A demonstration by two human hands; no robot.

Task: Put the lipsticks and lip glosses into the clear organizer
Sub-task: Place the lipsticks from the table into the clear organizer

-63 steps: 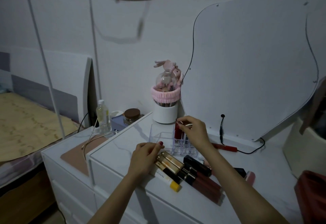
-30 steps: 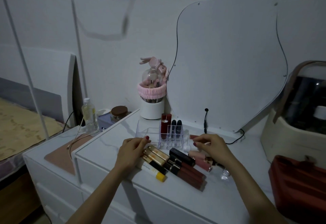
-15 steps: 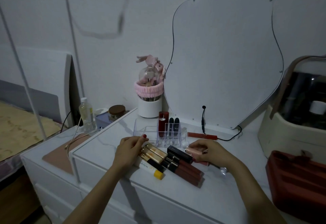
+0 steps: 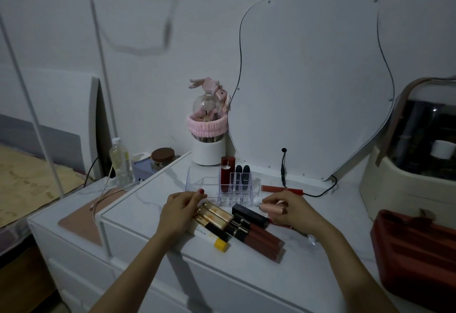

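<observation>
The clear organizer (image 4: 201, 180) stands on the white dresser top, holding a tall red lipstick (image 4: 226, 172) and two dark lipsticks (image 4: 242, 174) upright in its slots. In front of it lies a row of lip glosses (image 4: 249, 229) with gold, black and brown tubes. My left hand (image 4: 178, 210) rests on the left end of that row, fingers curled over the gold tubes. My right hand (image 4: 291, 211) grips a pink lipstick (image 4: 271, 207) held sideways just right of the organizer. A red lip gloss (image 4: 281, 189) lies flat behind my right hand.
A white cup with a pink headband (image 4: 207, 140) stands behind the organizer, beside a wavy mirror (image 4: 313, 85) with a black cable (image 4: 283, 169). A cream cosmetics case (image 4: 407, 164) and a red bag (image 4: 417, 251) sit at the right. A bottle (image 4: 119, 159) and jar (image 4: 162, 157) stand on the lower left surface.
My right hand came away from the organizer, reached to the right, and picked up the pink lipstick from the table. My left hand has stayed on the gloss row.
</observation>
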